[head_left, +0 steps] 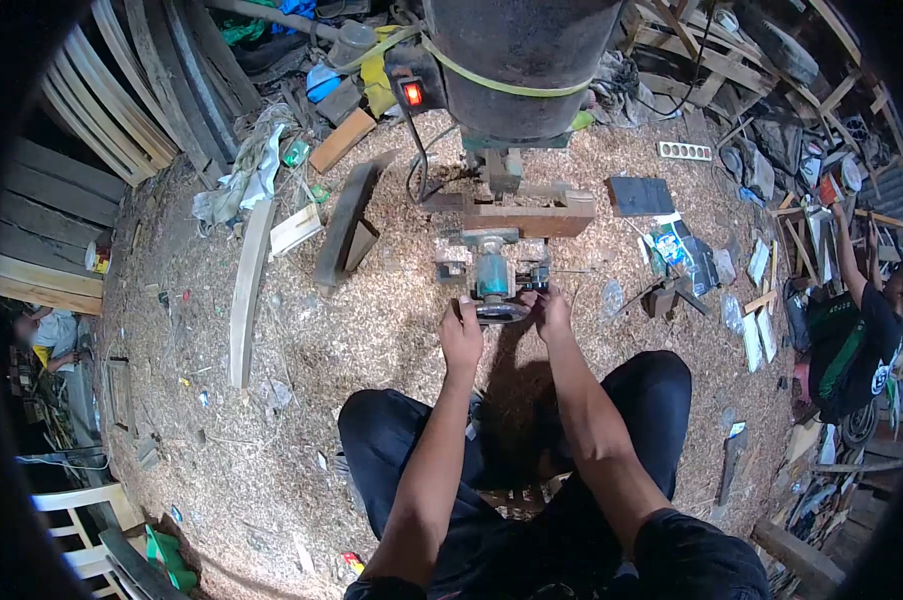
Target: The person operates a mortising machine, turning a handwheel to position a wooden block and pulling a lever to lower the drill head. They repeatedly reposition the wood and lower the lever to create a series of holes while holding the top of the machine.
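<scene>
Before my knees stands a machine with a large dark cylindrical body (517, 70) and a lit red switch (413, 93). Below it, a brown wooden block (532, 212) lies across the machine, with a green metal part (491, 272) in front. A dark handwheel (502, 313) faces me. My left hand (463, 335) has its fingers closed on the wheel's left rim. My right hand (553, 316) is at the wheel's right side, by a small dark fitting (538, 278); its fingers are bent together, and what they hold is too small to make out.
Wood shavings cover the ground. Long boards (250, 295) and a dark beam (350, 225) lie to the left. A black slab (641, 196) and scraps lie to the right. A person (857, 335) is at the far right, another (57, 335) at the far left.
</scene>
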`<state>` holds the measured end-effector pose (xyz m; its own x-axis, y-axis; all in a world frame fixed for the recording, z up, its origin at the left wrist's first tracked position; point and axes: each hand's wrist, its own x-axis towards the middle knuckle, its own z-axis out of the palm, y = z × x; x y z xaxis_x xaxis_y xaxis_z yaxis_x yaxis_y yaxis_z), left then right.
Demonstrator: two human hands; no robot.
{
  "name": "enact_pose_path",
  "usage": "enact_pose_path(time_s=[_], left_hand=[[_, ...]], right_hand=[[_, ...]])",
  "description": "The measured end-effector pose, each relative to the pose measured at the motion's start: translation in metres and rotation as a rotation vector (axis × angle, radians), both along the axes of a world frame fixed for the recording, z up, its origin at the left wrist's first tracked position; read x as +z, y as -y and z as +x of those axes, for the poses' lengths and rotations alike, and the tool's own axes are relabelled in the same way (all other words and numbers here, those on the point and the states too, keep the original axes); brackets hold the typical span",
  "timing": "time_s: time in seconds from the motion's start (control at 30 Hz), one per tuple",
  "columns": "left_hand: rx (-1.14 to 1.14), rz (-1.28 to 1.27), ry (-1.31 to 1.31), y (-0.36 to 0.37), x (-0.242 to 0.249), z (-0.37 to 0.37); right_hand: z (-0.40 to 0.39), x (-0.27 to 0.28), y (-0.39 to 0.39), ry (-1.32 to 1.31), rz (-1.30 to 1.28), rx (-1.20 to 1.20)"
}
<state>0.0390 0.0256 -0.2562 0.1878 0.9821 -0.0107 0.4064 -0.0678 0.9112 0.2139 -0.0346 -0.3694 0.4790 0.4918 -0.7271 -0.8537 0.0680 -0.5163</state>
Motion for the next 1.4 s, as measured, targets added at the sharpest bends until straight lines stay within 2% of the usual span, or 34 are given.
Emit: enact_pose_path(time_s=[0.03, 0.13, 0.17, 0.27, 0.3, 0.4, 0.43, 0.47, 0.5, 0.53, 0.57, 0.67, 0.7, 0.8, 0.83, 0.87, 0.93, 1.03, 1.17, 1.3, 1.4], left_hand=[[0.005, -0.008, -0.049, -0.001, -0.001, -0.001], [0.004, 0.032, -0.019, 0.0, -0.004, -0.001], [0.011, 0.034, -0.012, 0.0, -0.003, 0.0], [0.015, 0.019, -0.077, 0.002, 0.006, 0.0], [0.009, 0.026, -0.063, 0.002, 0.006, 0.0], [0.019, 0.004, -0.08, 0.003, 0.007, 0.001], [0.009, 0.003, -0.027, 0.003, 0.009, 0.001], [0.011, 0.013, -0.037, 0.002, 0.011, 0.0], [0.014, 0.02, -0.043, 0.002, 0.015, 0.001], [0.017, 0.023, -0.051, 0.004, 0.017, 0.001], [0.014, 0.024, -0.053, 0.004, 0.017, 0.0], [0.038, 0.038, -0.047, 0.006, 0.018, 0.0], [0.025, 0.022, -0.041, 0.005, 0.018, -0.001], [0.028, 0.052, -0.071, 0.003, 0.012, -0.001], [0.02, 0.036, -0.063, 0.004, 0.014, -0.001], [0.031, 0.064, -0.07, 0.004, 0.012, -0.001], [0.034, 0.126, -0.086, 0.003, 0.005, -0.001], [0.015, 0.078, -0.119, 0.004, 0.012, 0.0], [0.038, 0.132, -0.126, 0.002, -0.007, 0.0], [0.035, 0.083, -0.168, 0.004, 0.006, 0.002], [0.052, 0.14, -0.183, 0.003, 0.001, 0.0]], right_hand=[[-0.002, 0.021, -0.002, -0.005, -0.023, 0.015], [-0.003, -0.009, -0.007, 0.598, -0.252, -0.076], [0.001, -0.018, -0.002, 0.958, -0.391, 0.219], [-0.01, 0.011, -0.001, 1.119, -0.49, 0.232], [-0.012, 0.006, -0.005, 1.215, -0.419, 0.119], [-0.002, -0.005, 0.003, 0.344, -0.038, 0.002], [-0.001, -0.002, 0.001, 0.117, -0.026, -0.034], [0.003, -0.022, -0.003, 0.253, -0.101, -0.007], [0.015, -0.073, -0.008, 0.393, -0.178, 0.02], [0.022, -0.101, -0.006, 0.532, -0.262, 0.047], [0.013, -0.077, -0.006, 0.848, -0.576, 0.077], [-0.029, 0.028, 0.001, 1.424, -0.442, 0.108], [-0.031, 0.025, -0.003, 1.123, -0.416, 0.1], [-0.021, 0.013, 0.0, 1.029, -0.428, 0.142], [-0.014, 0.006, -0.008, 0.466, -0.233, -0.009], [-0.008, -0.002, -0.013, 0.093, -0.087, -0.084], [-0.003, -0.003, -0.009, 0.007, -0.053, -0.049], [-0.02, -0.009, -0.008, 0.901, -0.586, -0.049], [-0.046, 0.035, 0.001, 1.141, -0.535, -0.008], [-0.034, 0.022, 0.003, 1.084, -0.609, 0.087], [-0.014, 0.021, -0.001, 0.691, -0.557, 0.269]])
